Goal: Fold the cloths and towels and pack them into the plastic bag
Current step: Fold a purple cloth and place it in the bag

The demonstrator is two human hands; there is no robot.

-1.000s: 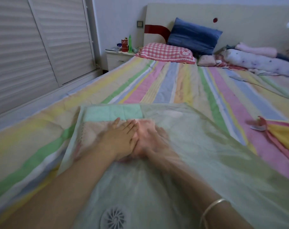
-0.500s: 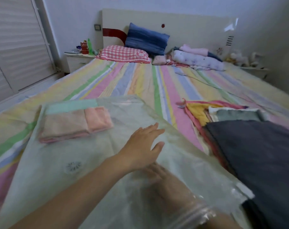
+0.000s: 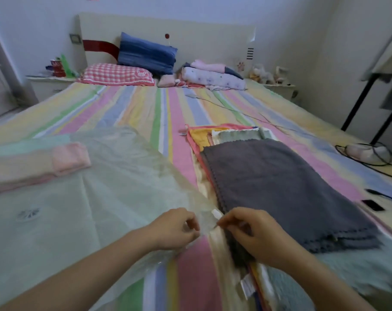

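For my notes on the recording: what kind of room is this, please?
A home bedroom, most likely: a wide bed with a striped sheet, pillows against a headboard, and a bedside table.

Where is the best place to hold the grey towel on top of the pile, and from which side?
Probably the near edge of the grey towel, taken from the person's side. It lies flat and spread on the pile, with its scalloped near edge free beside the right hand. Pinch both near corners.

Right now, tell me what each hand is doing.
Left hand: fingers pinched shut on the corner of the plastic bag.
Right hand: fingers pinched at the same corner, beside the grey towel.
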